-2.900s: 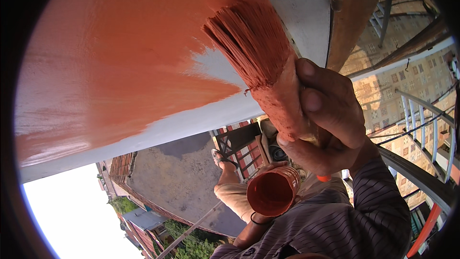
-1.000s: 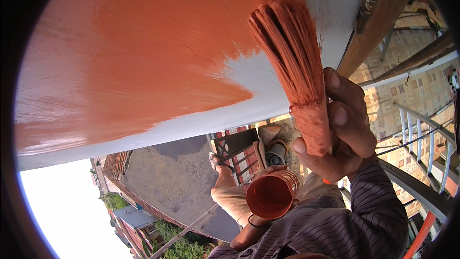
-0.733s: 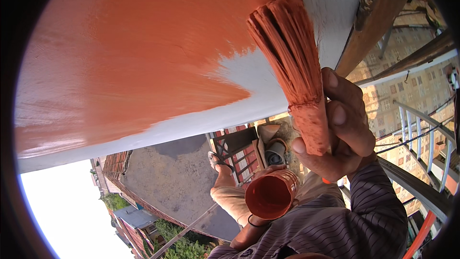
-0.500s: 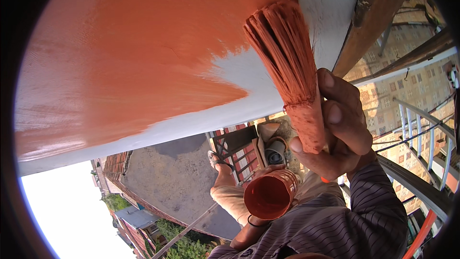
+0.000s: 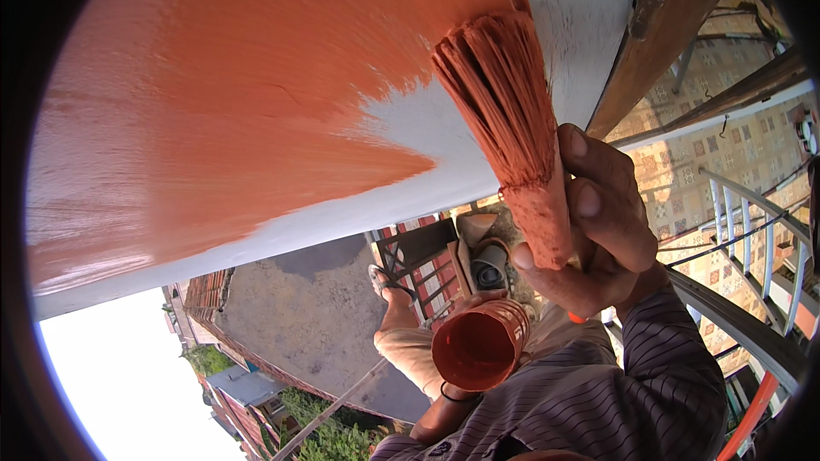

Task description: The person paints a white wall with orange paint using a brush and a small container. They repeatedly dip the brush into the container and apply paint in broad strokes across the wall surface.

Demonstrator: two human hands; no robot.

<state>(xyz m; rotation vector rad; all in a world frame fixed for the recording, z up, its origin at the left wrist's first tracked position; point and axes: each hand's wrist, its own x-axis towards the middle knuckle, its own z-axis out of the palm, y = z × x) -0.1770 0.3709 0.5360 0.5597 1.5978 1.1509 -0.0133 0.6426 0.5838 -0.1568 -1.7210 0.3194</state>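
Right hand [image 5: 598,222] has a wide, flat paintbrush with long, stiff bristles caked in orange-red paint [image 5: 523,141], pinched near the base of the bristles. Thumb's on one side, a couple of bent fingers on the other, so it's clamped pretty snugly with no daylight between fingers and brush. The base is just as coated as the bristles, and the fist covers most of whatever handle there is.

The bristles point up and a bit left, tips up by the glossy orange-painted broad panel [image 5: 273,94], close to where the colour gives way to a bare whitish strip on the right. I think the tips are touching, but the angle's bad so don't hold me to it. Left of the bristles there's a ragged pale patch [image 5: 397,124] cutting into the orange.

Lower down, the left hand [image 5: 480,298] is wrapped around a small round reddish plastic bucket [image 5: 518,330], mouth facing the camera, inside all orange-red. It's below the brush, well apart from it, just in front of the dark striped shirt [image 5: 581,405]. A thick brown wooden beam [image 5: 662,43] runs past on the right.
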